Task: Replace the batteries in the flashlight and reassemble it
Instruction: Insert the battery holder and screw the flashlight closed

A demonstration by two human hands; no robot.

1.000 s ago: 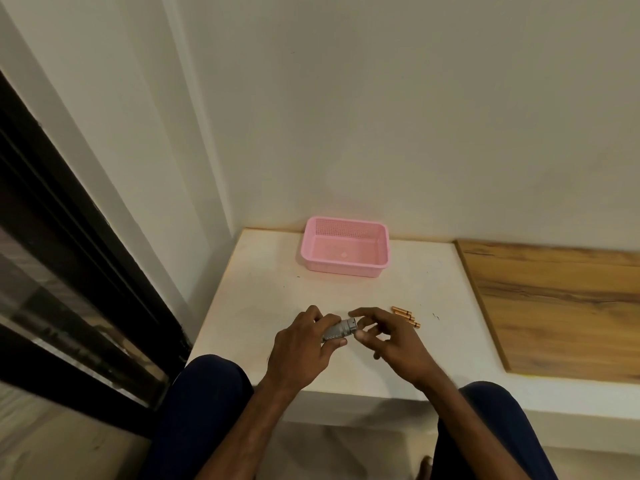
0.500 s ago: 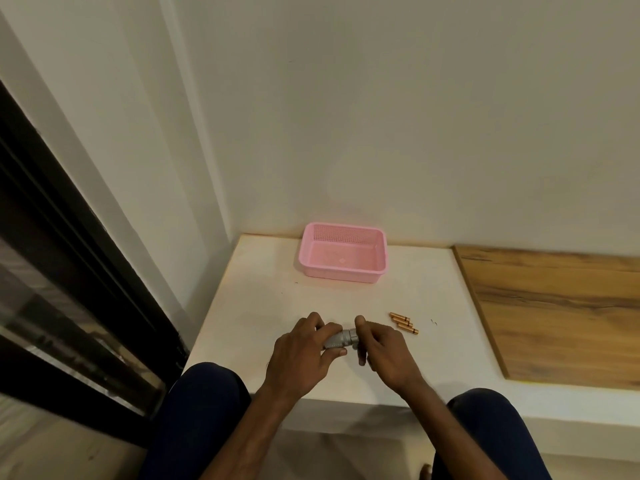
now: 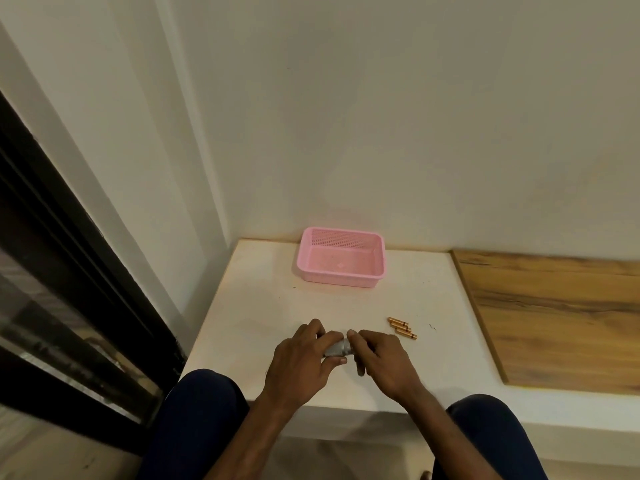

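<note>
Gripped the grey flashlight (image 3: 336, 348) from 2 sides, low over the white counter (image 3: 263, 306) and near its front edge. Wrapped the left hand (image 3: 298, 362) around the body, fingers curled over the top, thumb below. Closed the right hand (image 3: 384, 358) on the other end, fingers bent down over it, nearly meeting the left fingertips. Showed only a short ribbed stretch of the flashlight between the 2 hands. Could not tell whether it touched the counter, nor whether its end piece was seated or loose.

Found a small cluster of copper-coloured batteries (image 3: 402, 328) lying side by side on the counter, just beyond the right hand and apart from it. Found a pink basket (image 3: 341, 282) further back against the wall (image 3: 381, 133), well apart from both hands. Noted a wooden board (image 3: 554, 313) along the right, a dark window frame (image 3: 69, 271) on the left, and 2 knees (image 3: 204, 403) in dark cloth below the counter edge.
</note>
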